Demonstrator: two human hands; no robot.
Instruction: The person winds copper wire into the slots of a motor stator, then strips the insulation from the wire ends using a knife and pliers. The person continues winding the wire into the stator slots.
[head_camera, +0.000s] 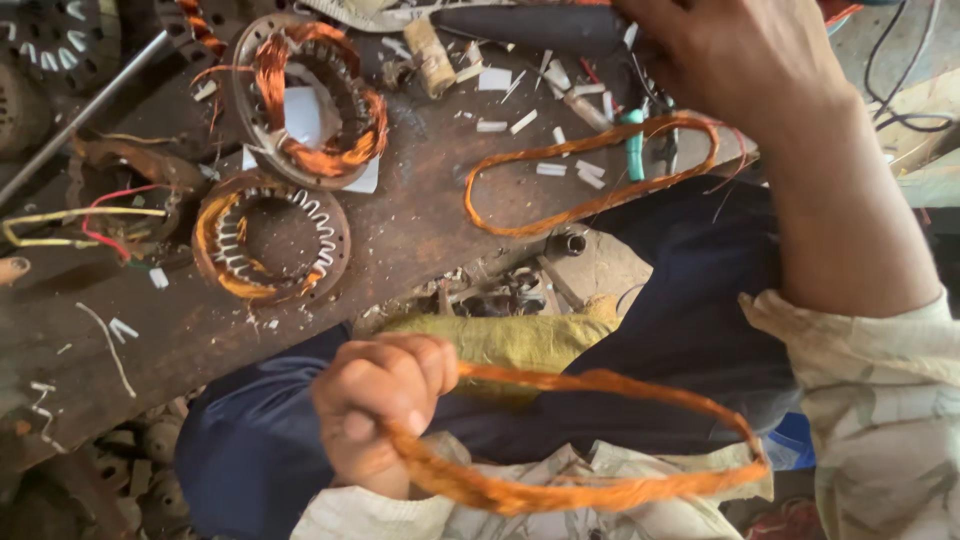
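Copper wire coil (590, 440), a long oval hank of thin orange strands, hangs low in the view across the person's lap, its left end gripped in the left hand (380, 400), whose fingers are curled into a tight fist around the bundle. From that fist the loop runs right toward a pale sleeve (870, 400). It looks light and floppy, sagging under its own weight; the strands seem loose and likely to splay or kink, so it is probably best held where they lie gathered together, as at the fist. The right hand (730, 60) reaches to the top of the view over a dark tool handle (530, 28); its fingers are hidden behind the back of the hand, so their grip cannot be told. Just below it a second coil (590, 170) lies flat on the worn wooden bench (420, 230). Farther left sit a stator with white slot liners (270, 235) and another stator wound in copper (310, 100), among scattered white paper scraps (520, 120)
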